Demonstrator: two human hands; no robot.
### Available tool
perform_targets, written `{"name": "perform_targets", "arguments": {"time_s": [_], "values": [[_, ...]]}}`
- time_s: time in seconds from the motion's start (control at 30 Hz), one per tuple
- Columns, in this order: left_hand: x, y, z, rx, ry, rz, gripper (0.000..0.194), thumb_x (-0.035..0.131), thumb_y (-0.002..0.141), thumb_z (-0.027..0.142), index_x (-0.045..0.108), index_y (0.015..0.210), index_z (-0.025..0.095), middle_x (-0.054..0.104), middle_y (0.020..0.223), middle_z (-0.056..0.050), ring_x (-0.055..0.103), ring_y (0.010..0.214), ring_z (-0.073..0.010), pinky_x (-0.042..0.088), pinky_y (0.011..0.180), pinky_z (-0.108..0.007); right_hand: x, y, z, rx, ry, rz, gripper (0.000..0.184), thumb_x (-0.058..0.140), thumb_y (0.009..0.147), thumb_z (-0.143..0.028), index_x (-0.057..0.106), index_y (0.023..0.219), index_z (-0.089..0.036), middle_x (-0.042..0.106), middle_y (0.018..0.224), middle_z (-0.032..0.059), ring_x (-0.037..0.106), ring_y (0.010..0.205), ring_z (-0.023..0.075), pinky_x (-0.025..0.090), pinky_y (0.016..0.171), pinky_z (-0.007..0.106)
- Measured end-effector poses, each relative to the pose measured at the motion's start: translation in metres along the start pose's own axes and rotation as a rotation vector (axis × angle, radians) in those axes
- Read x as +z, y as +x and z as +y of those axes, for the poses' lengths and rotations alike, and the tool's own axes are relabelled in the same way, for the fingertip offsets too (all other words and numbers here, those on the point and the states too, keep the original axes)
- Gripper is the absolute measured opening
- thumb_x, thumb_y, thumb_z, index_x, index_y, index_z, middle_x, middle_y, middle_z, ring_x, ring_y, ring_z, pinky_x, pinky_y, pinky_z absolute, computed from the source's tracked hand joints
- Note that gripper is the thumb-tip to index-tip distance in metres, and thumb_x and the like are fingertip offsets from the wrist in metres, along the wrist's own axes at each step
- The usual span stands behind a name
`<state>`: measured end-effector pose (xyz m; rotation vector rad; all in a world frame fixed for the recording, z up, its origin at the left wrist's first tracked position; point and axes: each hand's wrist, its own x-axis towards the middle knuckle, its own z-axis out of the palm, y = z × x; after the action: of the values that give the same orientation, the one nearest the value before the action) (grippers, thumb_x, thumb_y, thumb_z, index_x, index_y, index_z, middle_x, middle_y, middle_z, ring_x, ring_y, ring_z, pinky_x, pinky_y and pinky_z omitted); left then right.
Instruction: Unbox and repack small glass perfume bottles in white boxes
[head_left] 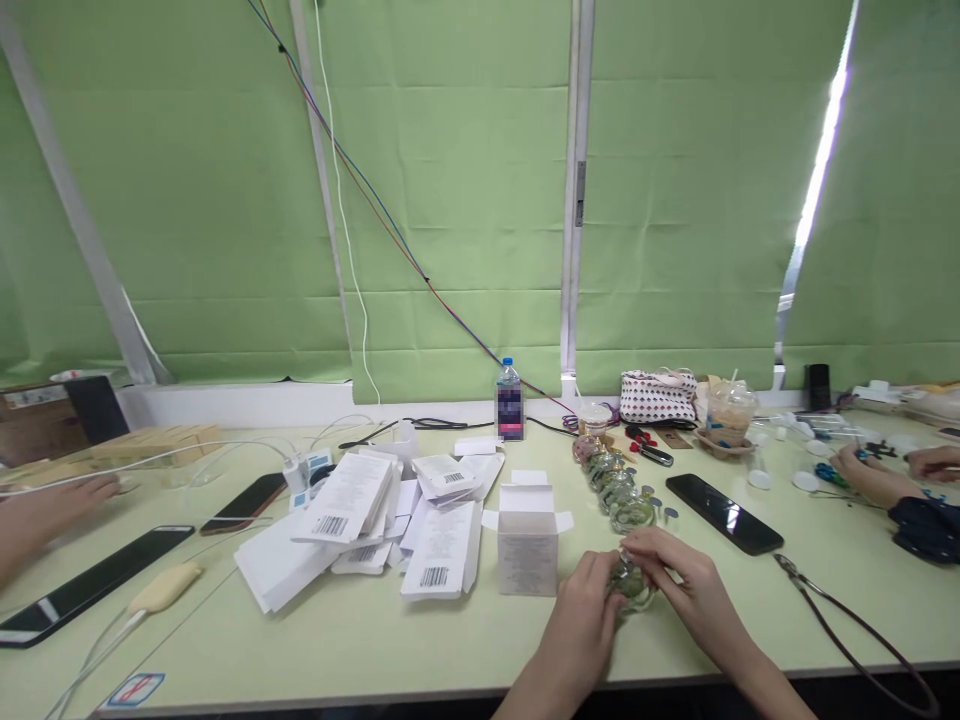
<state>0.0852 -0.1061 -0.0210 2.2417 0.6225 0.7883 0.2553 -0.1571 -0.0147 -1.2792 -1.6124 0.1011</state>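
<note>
My left hand point(579, 628) and my right hand point(691, 592) meet over a small round clear glass container with green contents point(636, 592) near the table's front edge. The left fingers wrap around its near-left side, and the right fingers pinch its top. What exactly the right fingertips hold is partly hidden. A row of similar clear containers point(619, 492) runs away from my hands, with several small grey discs point(670, 513) beside it. Left of my hands stands a small white box point(528, 562) with its flaps open.
Flattened white cartons point(442, 550) lie piled at left centre. A black phone point(724, 512) and a strap point(840, 615) lie to the right. A bottle point(509, 405) and a plastic cup point(731, 412) stand behind. Other people's hands point(874, 475) are at both sides.
</note>
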Motion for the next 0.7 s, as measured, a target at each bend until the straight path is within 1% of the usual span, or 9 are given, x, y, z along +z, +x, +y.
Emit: {"name": "perform_targets", "arguments": {"time_s": [0.1, 0.23, 0.3, 0.33, 0.4, 0.47, 0.53, 0.6, 0.7], "values": [[0.0, 0.0, -0.001, -0.008, 0.0, -0.002, 0.048, 0.043, 0.08, 0.004, 0.048, 0.125, 0.023, 0.055, 0.117, -0.007, 0.051, 0.105, -0.0215, 0.04, 0.093, -0.034, 0.003, -0.003, 0.0, 0.058, 0.003, 0.004, 0.024, 0.049, 0.09, -0.038, 0.065, 0.096, -0.022, 0.069, 0.092, 0.0078, 0.065, 0.075, 0.0192, 0.055, 0.068, 0.028], [-0.001, -0.001, -0.002, -0.01, -0.005, -0.008, 0.048, 0.044, 0.081, 0.005, 0.048, 0.125, 0.023, 0.055, 0.118, -0.007, 0.051, 0.106, -0.0216, 0.04, 0.093, -0.034, 0.001, -0.004, -0.001, 0.13, 0.055, -0.02, 0.027, 0.047, 0.091, -0.04, 0.059, 0.106, -0.022, 0.065, 0.073, 0.0019, 0.059, 0.056, 0.0154, 0.052, 0.057, 0.025], [-0.001, -0.001, -0.002, -0.008, -0.01, -0.002, 0.046, 0.044, 0.081, 0.005, 0.048, 0.124, 0.023, 0.055, 0.118, -0.007, 0.051, 0.107, -0.0215, 0.039, 0.094, -0.034, -0.004, -0.003, -0.001, 0.161, 0.031, 0.033, 0.029, 0.044, 0.092, -0.041, 0.057, 0.109, -0.022, 0.065, 0.073, 0.0015, 0.058, 0.054, 0.015, 0.051, 0.057, 0.025], [-0.001, -0.001, -0.002, -0.008, -0.012, 0.0, 0.046, 0.044, 0.081, 0.006, 0.048, 0.124, 0.023, 0.055, 0.118, -0.007, 0.051, 0.107, -0.0215, 0.039, 0.095, -0.034, -0.007, -0.002, -0.001, 0.175, -0.009, 0.078, 0.03, 0.042, 0.092, -0.042, 0.057, 0.109, -0.022, 0.065, 0.077, 0.0024, 0.059, 0.055, 0.0152, 0.05, 0.058, 0.025], [0.0, -0.001, -0.002, -0.012, -0.01, 0.004, 0.046, 0.044, 0.082, 0.006, 0.048, 0.124, 0.022, 0.056, 0.119, -0.007, 0.051, 0.108, -0.0217, 0.039, 0.095, -0.034, -0.016, 0.0, 0.002, 0.196, -0.137, 0.16, 0.031, 0.039, 0.093, -0.043, 0.059, 0.105, -0.022, 0.065, 0.09, 0.0054, 0.063, 0.069, 0.0175, 0.05, 0.066, 0.027], [0.0, -0.002, -0.003, -0.018, -0.007, 0.004, 0.046, 0.044, 0.082, 0.006, 0.048, 0.125, 0.022, 0.056, 0.119, -0.007, 0.051, 0.108, -0.0217, 0.039, 0.096, -0.035, -0.023, 0.001, 0.007, 0.228, -0.281, 0.172, 0.032, 0.038, 0.092, -0.044, 0.061, 0.099, -0.023, 0.063, 0.102, 0.0068, 0.064, 0.085, 0.0209, 0.049, 0.073, 0.029], [0.001, -0.002, -0.004, -0.017, -0.009, 0.007, 0.046, 0.045, 0.082, 0.006, 0.048, 0.124, 0.022, 0.056, 0.119, -0.007, 0.052, 0.108, -0.0211, 0.039, 0.096, -0.034, -0.027, 0.0, 0.016, 0.287, -0.385, 0.102, 0.034, 0.037, 0.091, -0.047, 0.062, 0.097, -0.024, 0.062, 0.104, 0.0067, 0.064, 0.086, 0.022, 0.048, 0.072, 0.03], [0.001, -0.002, -0.004, -0.009, -0.018, 0.016, 0.046, 0.045, 0.082, 0.005, 0.048, 0.124, 0.022, 0.056, 0.12, -0.007, 0.052, 0.109, -0.0207, 0.039, 0.097, -0.034, -0.027, -0.004, 0.027, 0.342, -0.44, -0.007, 0.033, 0.042, 0.088, -0.047, 0.062, 0.101, -0.025, 0.062, 0.103, 0.0064, 0.065, 0.075, 0.0207, 0.049, 0.066, 0.03], [0.001, -0.003, -0.004, -0.013, -0.036, 0.032, 0.051, 0.045, 0.081, 0.005, 0.043, 0.13, 0.022, 0.055, 0.123, -0.008, 0.051, 0.111, -0.021, 0.039, 0.098, -0.035, -0.022, -0.009, 0.043, 0.349, -0.448, -0.141, 0.027, 0.051, 0.082, -0.035, 0.062, 0.104, -0.025, 0.064, 0.101, 0.0058, 0.066, 0.071, 0.0202, 0.049, 0.065, 0.03]]}}
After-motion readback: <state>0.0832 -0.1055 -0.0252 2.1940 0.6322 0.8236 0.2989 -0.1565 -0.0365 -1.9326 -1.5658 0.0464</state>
